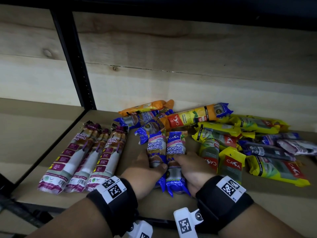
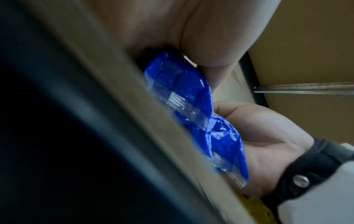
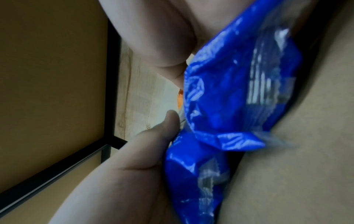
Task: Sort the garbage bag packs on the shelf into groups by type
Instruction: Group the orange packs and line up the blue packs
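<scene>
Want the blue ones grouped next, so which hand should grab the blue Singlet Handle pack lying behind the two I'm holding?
Left hand, probably: the loose blue pack lies up-left, on its side.

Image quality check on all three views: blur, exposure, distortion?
Head: sharp at the Singlet Handle packs, dim at the shelf corners, wide-angle bend in the black upright. Left wrist: soft, dark left half, blue wrapper smeared. Right wrist: close-up blur, print on the blue wrapper unreadable.
</scene>
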